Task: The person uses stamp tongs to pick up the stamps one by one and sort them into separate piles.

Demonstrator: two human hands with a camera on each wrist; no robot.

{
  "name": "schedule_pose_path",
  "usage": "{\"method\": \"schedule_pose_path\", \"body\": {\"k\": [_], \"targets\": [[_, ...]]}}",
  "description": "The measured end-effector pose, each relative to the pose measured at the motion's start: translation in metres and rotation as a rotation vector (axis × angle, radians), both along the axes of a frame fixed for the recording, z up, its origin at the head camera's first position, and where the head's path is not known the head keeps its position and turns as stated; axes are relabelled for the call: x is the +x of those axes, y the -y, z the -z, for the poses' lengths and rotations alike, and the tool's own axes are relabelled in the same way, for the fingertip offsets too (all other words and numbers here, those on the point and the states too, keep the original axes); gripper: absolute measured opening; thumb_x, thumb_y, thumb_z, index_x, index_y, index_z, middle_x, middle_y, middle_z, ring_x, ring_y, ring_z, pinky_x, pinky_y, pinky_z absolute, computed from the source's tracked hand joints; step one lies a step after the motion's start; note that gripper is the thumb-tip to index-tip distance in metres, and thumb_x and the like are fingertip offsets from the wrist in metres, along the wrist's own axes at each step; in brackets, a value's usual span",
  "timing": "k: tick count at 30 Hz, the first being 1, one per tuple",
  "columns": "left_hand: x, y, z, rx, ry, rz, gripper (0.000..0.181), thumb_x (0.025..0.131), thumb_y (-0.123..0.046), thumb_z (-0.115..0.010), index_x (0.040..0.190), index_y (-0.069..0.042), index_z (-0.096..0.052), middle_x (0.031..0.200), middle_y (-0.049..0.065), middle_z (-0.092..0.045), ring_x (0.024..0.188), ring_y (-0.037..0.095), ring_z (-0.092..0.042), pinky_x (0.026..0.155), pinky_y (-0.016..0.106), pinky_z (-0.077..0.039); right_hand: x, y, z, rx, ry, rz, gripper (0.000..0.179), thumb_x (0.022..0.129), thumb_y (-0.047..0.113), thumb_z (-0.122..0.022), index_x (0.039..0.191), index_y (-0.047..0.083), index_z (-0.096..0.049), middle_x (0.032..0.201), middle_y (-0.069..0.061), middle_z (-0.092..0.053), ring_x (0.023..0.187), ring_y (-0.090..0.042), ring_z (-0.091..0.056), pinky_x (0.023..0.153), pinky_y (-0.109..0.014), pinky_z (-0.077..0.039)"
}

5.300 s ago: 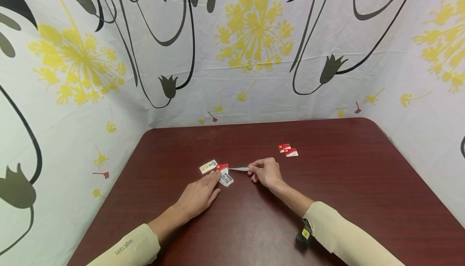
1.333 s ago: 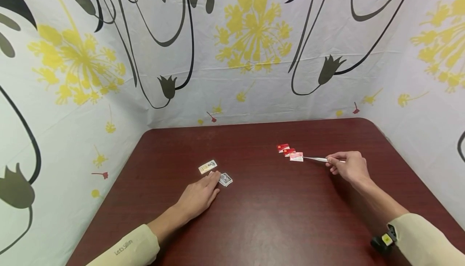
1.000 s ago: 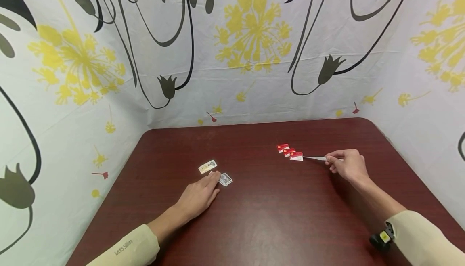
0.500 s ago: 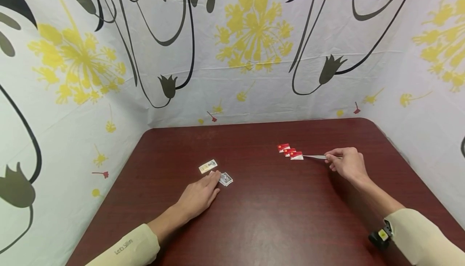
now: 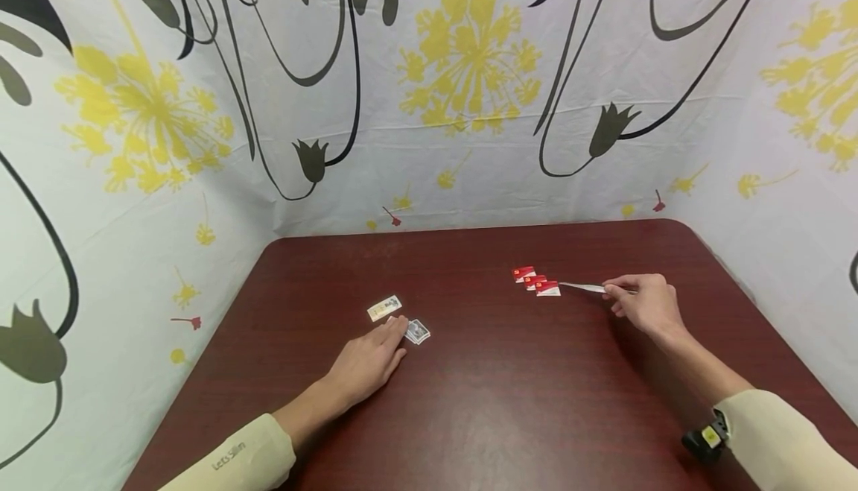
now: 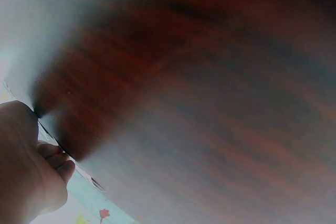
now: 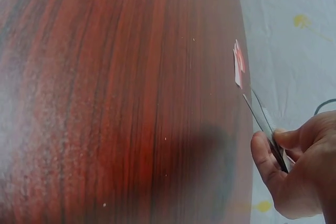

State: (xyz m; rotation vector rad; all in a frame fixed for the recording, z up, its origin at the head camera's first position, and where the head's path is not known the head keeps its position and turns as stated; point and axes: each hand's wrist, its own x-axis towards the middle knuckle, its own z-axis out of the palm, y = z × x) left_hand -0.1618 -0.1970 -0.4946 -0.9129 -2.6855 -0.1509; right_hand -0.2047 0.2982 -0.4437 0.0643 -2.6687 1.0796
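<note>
My right hand [image 5: 645, 303] pinches slim metal tweezers [image 5: 585, 287]. In the right wrist view the two tips of the tweezers [image 7: 265, 119] stand apart, just short of the red-and-white stamps [image 7: 238, 64]. Three such stamps, which look like postage stamps, overlap in a diagonal row: a far one [image 5: 523, 273], a middle one [image 5: 534, 282] and a near one [image 5: 548, 290]. With fingers stretched out, my left hand [image 5: 365, 366] lies on the table, fingertips at a small stack of grey stamps [image 5: 418, 332], partly hidden under them. A cream stamp [image 5: 384, 308] lies just beyond.
The dark red-brown table [image 5: 469, 416] has rounded far corners. A patterned white cloth [image 5: 429, 178] hangs close around its back and sides. On the right wrist sits a black strapped device [image 5: 705, 440].
The tweezers carried a red-and-white stamp from beside my left hand to the row on the right, where it now lies released. Their tips have just come slightly away; my left hand stayed put.
</note>
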Motion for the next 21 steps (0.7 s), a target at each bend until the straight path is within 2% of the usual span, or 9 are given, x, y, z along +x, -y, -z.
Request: {"method": "schedule_pose_path", "body": {"k": [11,17,21], "targets": [[-0.001,0.000,-0.003,0.017,0.021,0.002,0.056,0.105,-0.025,-0.069,0.152,0.001,-0.055,0.152,0.017,-0.059,0.138,0.031,-0.059,0.096,0.049,-0.058,0.002,-0.006,-0.002,-0.107,0.058,0.061,0.031,0.107,0.020,-0.066,0.116,-0.007,-0.077,0.094,-0.022,-0.079,0.061,-0.008,-0.073,0.055,-0.022,-0.055],[-0.002,0.001,-0.006,0.051,0.040,-0.014,0.054,0.104,-0.023,-0.069,0.152,0.000,-0.056,0.150,0.018,-0.060,0.136,0.031,-0.060,0.095,0.050,-0.058,0.002,0.001,-0.006,-0.155,0.053,0.053,0.034,0.107,0.023,-0.067,0.118,-0.008,-0.076,0.094,-0.021,-0.079,0.060,-0.007,-0.073,0.056,-0.023,-0.056],[-0.003,0.000,-0.009,0.057,0.058,-0.045,0.057,0.104,-0.027,-0.070,0.153,-0.002,-0.055,0.152,0.017,-0.059,0.137,0.029,-0.060,0.094,0.049,-0.058,0.003,0.011,-0.008,-0.191,0.067,0.018,0.033,0.106,0.023,-0.068,0.118,-0.007,-0.076,0.094,-0.020,-0.080,0.062,-0.010,-0.074,0.059,-0.027,-0.058]]}}
